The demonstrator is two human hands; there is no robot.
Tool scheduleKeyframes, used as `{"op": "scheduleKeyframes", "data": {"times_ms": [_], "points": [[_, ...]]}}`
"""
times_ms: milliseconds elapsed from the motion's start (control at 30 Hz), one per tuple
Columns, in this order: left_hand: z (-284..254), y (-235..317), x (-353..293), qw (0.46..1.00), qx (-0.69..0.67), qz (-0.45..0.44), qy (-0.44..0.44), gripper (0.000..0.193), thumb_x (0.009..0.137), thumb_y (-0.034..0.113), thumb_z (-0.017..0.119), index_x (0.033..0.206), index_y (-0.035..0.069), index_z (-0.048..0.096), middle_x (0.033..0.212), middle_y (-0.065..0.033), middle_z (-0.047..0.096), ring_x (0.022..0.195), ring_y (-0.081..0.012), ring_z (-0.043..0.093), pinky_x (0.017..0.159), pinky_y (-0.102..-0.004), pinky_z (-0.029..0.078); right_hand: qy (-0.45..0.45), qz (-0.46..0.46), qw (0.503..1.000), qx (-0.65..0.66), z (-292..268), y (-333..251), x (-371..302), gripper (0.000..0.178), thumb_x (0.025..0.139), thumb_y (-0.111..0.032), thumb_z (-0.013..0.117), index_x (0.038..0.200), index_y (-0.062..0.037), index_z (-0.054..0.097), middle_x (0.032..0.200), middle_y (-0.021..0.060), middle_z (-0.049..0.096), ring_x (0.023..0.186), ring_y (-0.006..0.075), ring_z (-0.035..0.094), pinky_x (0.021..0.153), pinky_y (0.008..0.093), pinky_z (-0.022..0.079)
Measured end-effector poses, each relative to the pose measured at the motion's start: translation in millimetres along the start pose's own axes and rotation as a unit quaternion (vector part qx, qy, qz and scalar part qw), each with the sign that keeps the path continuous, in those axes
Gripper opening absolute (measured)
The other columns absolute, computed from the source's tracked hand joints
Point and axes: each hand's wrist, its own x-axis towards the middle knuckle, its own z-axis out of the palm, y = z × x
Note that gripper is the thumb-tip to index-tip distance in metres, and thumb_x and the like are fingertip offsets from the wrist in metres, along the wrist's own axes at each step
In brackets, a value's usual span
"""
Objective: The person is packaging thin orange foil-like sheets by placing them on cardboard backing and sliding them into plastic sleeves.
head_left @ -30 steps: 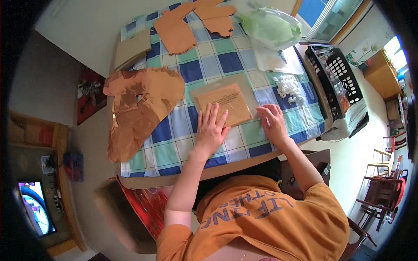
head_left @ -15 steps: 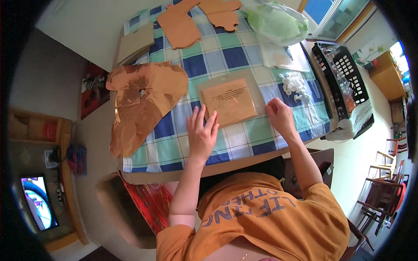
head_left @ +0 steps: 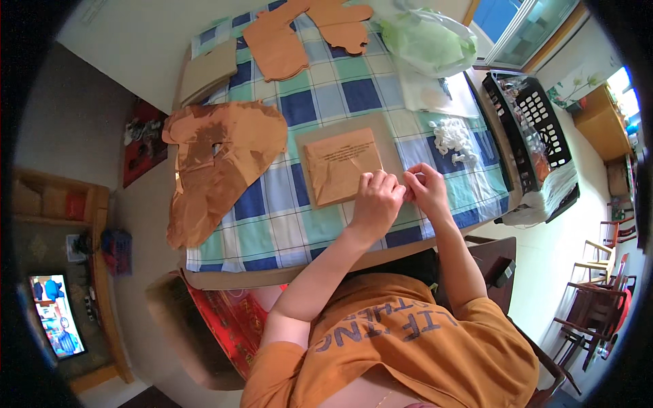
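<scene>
A flat clear plastic bag (head_left: 314, 187) with a folded copper-orange sheet (head_left: 343, 173) inside lies on the checked tablecloth before me. Dark print runs across its upper part. My left hand (head_left: 378, 204) is closed at the bag's lower right side, fingers curled together. Close beside it, my right hand (head_left: 426, 190) is closed too, thumb and index finger pinched. The bag's edge seems to be between them, but the fingers hide most of it. A shiny copper foil sheet (head_left: 221, 163), cut in a wavy outline with a small hole, lies spread out to the left.
White crumpled strips (head_left: 454, 139) lie to the right. A light green plastic bag (head_left: 432, 44) and clear sleeves (head_left: 435, 95) are at the far right. Orange cut-out pieces (head_left: 275, 51) and a tan board (head_left: 211, 73) lie at the back. A black crate (head_left: 527, 129) stands beside the table.
My left hand has moved right, off the bag's near left part, and closed beside my right hand. My right hand has come slightly lower and left. The bag has turned slightly.
</scene>
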Motion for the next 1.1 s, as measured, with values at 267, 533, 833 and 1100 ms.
{"op": "scheduleKeyframes", "data": {"times_ms": [267,533,833,1100], "points": [[8.5,6.4,2.6,0.997,0.072,0.031,0.001,0.007,0.076,0.014,0.059,0.072,0.009,0.059,0.077,-0.0039,0.053,0.085,-0.0203,0.052,0.081,-0.0369,0.041,0.013,-0.03,0.998,-0.048,2.6,2.0,0.5,0.013,0.091,-0.01,0.063,0.087,0.0013,0.058,0.054,0.0027,0.057,0.045,0.0069,0.05,0.04,0.024,0.036],[15.3,7.1,1.2,0.996,0.087,0.03,-0.005,0.006,0.075,0.014,0.06,0.073,0.01,0.057,0.076,-0.004,0.051,0.084,-0.0201,0.052,0.081,-0.0366,0.04,0.02,-0.043,0.996,-0.07,2.6,-0.7,1.0,0.013,0.091,-0.01,0.063,0.088,0.0012,0.058,0.057,0.0039,0.059,0.046,0.0074,0.052,0.04,0.0237,0.038],[-83.4,-69.2,-46.1,0.709,-0.628,-0.321,0.017,0.016,0.094,0.022,0.059,0.097,0.007,0.054,0.115,-0.0155,0.065,0.108,-0.023,0.061,0.081,-0.0367,0.052,-0.004,0.006,0.997,-0.081,3.8,9.0,8.6,0.01,0.093,-0.011,0.06,0.092,-0.0011,0.059,0.068,0.0061,0.065,0.046,0.0082,0.052,0.041,0.0229,0.039],[-243.6,-227.4,-115.8,0.835,-0.284,-0.439,0.173,0.019,0.094,0.023,0.059,0.099,0.005,0.061,0.131,-0.0144,0.056,0.124,-0.0213,0.051,0.106,-0.0342,0.04,-0.002,-0.023,0.993,-0.12,-10.3,8.3,7.8,0.011,0.094,-0.012,0.058,0.088,-0.0022,0.058,0.067,0.003,0.061,0.048,0.0057,0.05,0.04,0.0204,0.04]]}}
